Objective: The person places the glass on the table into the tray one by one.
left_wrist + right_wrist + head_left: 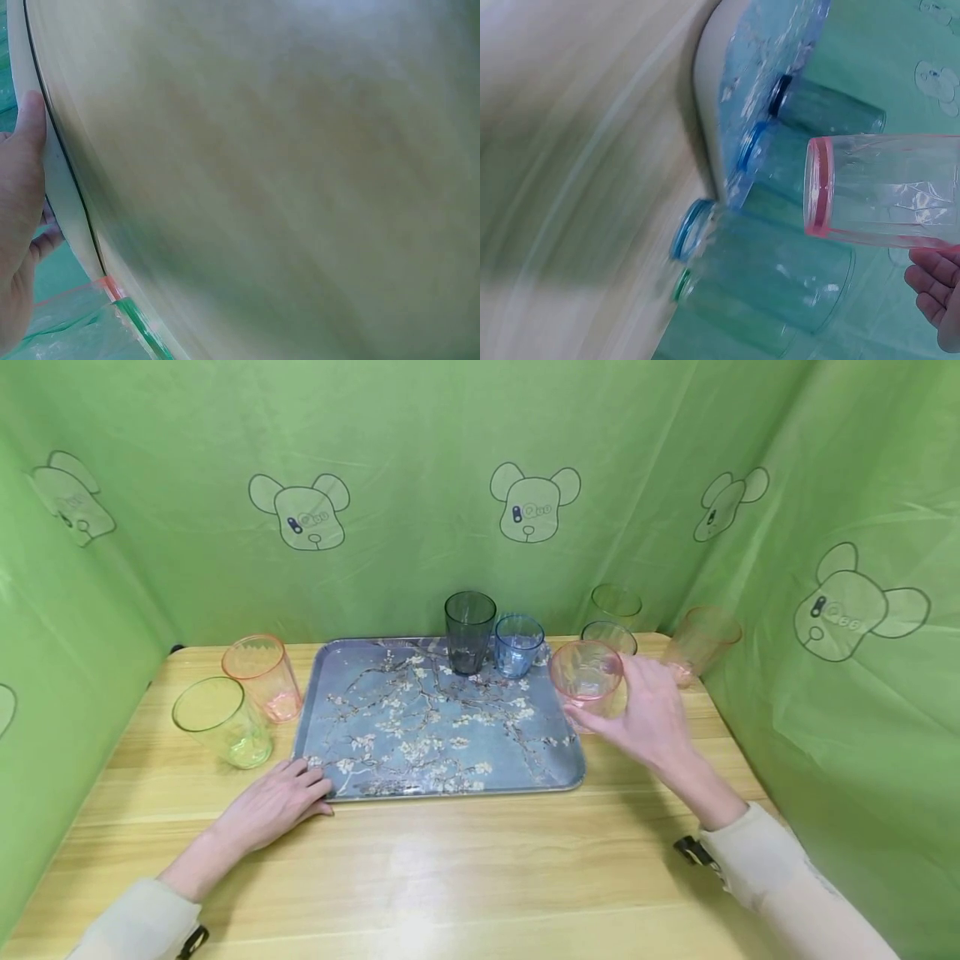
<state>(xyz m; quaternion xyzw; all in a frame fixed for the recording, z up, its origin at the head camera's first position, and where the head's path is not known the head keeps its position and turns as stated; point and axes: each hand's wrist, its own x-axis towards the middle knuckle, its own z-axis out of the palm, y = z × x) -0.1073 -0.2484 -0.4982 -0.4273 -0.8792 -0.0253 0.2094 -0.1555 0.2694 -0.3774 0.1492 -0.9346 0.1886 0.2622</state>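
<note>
My right hand (654,710) grips a clear glass with a pink rim (587,670) just beside the tray's right edge. In the right wrist view this pink glass (889,187) is raised off the table, with its base toward the table. My left hand (273,803) holds the front-left corner of a blue blossom-patterned tray (427,727); its thumb lies along the outer rim in the left wrist view. A dark grey glass (469,635) and a smaller blue glass (517,647) stand at the tray's back right.
Left of the tray stand a pink-orange glass (264,677) and a yellow-green glass (225,722). A green-rimmed glass (617,602), a dark-blue-rimmed glass (611,633) and an orange glass (701,643) stand at back right. Green curtains (420,460) enclose the wooden table (450,877).
</note>
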